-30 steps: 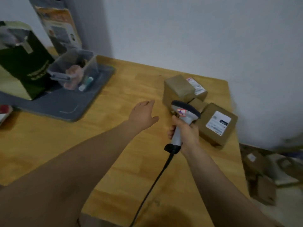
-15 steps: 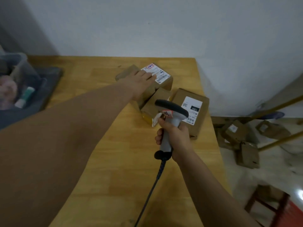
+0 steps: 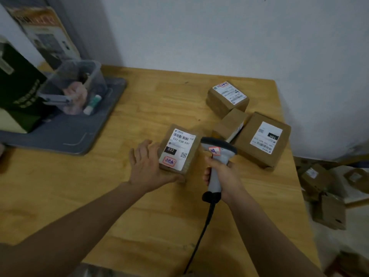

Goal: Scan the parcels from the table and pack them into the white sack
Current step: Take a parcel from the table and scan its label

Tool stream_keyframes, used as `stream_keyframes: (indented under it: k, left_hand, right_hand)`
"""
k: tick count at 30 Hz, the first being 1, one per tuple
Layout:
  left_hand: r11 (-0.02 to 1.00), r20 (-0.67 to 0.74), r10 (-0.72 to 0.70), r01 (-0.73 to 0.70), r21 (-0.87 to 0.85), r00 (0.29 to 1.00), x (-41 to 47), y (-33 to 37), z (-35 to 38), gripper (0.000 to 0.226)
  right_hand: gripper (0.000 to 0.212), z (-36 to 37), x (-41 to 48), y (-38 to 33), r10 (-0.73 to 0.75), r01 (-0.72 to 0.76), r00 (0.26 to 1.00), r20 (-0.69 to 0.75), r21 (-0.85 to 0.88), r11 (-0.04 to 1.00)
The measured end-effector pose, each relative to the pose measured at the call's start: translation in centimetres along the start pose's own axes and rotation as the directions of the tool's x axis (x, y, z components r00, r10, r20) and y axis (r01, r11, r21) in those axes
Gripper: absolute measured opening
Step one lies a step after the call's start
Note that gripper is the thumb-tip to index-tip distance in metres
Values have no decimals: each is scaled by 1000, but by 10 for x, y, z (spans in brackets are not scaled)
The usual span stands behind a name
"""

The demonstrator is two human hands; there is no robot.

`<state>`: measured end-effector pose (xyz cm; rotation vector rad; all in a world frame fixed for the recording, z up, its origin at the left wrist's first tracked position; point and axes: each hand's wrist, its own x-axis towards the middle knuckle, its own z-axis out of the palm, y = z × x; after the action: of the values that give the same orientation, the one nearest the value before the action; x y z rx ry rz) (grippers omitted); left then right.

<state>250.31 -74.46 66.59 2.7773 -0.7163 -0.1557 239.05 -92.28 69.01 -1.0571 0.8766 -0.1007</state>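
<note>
Scanning: left hand (image 3: 147, 166), fingers (image 3: 146, 150) straight, is steadying parcel (image 3: 179, 150); right hand (image 3: 225, 176) is gripping scanner (image 3: 218, 150); next needs aiming at barcode (image 3: 183, 136) ahead of those fingers.

Your bare forearms reach forward, one from the lower left, one from the lower right. Your left hand (image 3: 147, 166) lies open, palm down, its fingers straight and spread against the left side of the brown cardboard parcel with a white label (image 3: 179, 148), thumb along its near edge. Your right hand (image 3: 223, 176) curls round the handle of the grey-and-white corded handheld scanner (image 3: 217, 149), held upright.
</note>
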Motion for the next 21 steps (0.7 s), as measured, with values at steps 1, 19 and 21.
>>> stream_keyframes:
  k: [1,19,21]
  left_hand:
    - [991,77,-120,124,-55,990,5,-1,2,146]
    - [730,291,-326,435,-527,900,1,14,16,92]
    - [446,411,-365,544,-711,835,0,7,10,58]
  right_hand:
    - [13,4,-3,3,2,-2,1000,-3,-13,1000]
    - [18,12,-12,20,-58,46,992,-113,-106,993]
    - [22,20,-14,21,-7,2,997,-81,-69,998]
